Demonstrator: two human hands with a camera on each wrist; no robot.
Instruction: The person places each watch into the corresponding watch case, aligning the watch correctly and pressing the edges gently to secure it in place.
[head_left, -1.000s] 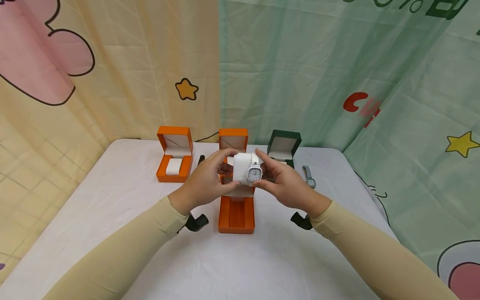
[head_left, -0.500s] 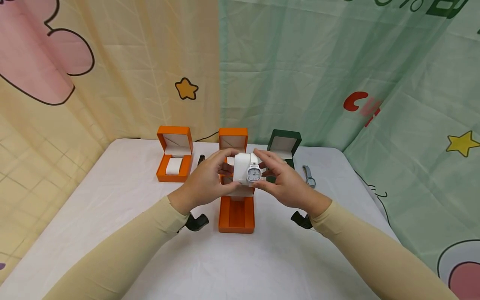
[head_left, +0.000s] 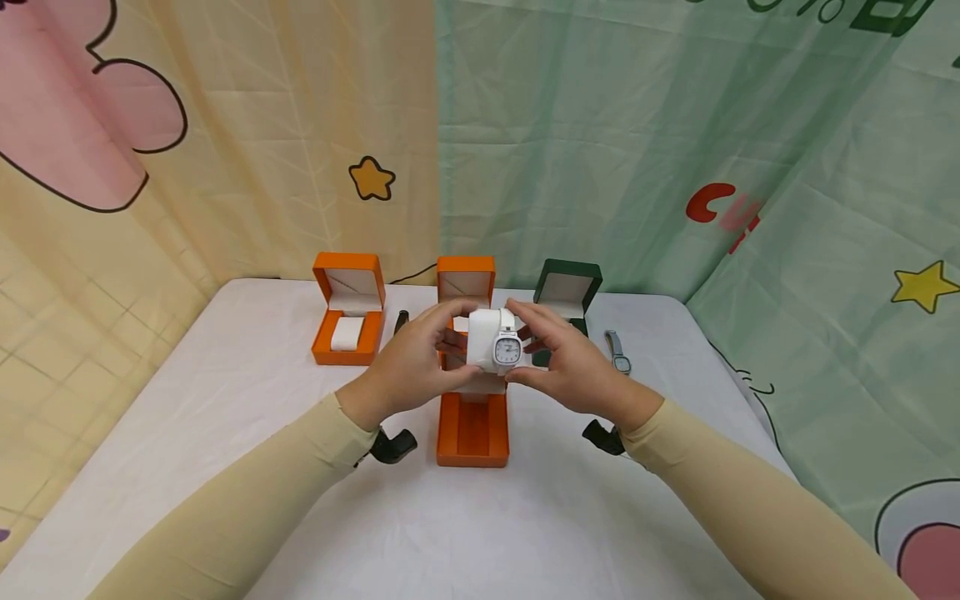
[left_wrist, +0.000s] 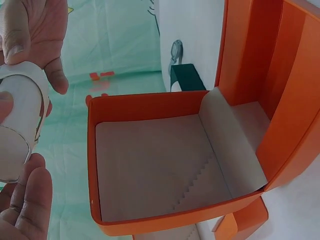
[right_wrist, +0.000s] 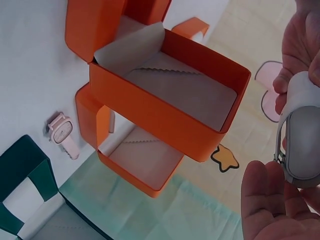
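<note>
A white wristwatch (head_left: 507,350) with a square-rounded face is wrapped round the right end of a white watch cushion (head_left: 482,340), held in the air. My left hand (head_left: 412,350) grips the cushion's left end, its thumb in front and fingers behind. My right hand (head_left: 573,358) holds the watch at its right side, thumb low and forefinger at the top of the strap; in the right wrist view its other fingers extend beside the clasp. Just below and behind is an open orange watch box (head_left: 472,429), its base bare inside.
Behind stand two more open orange boxes (head_left: 348,333) (head_left: 466,275) and an open green box (head_left: 567,283). A grey-blue watch (head_left: 618,353) lies at right, a dark strap (head_left: 402,320) at left. In the right wrist view a pinkish watch (right_wrist: 62,131) lies near the green box.
The watch has shifted slightly left. The fingers of my right hand have spread a little, and its thumb has slid lower on the watch. My left hand has hardly moved.
</note>
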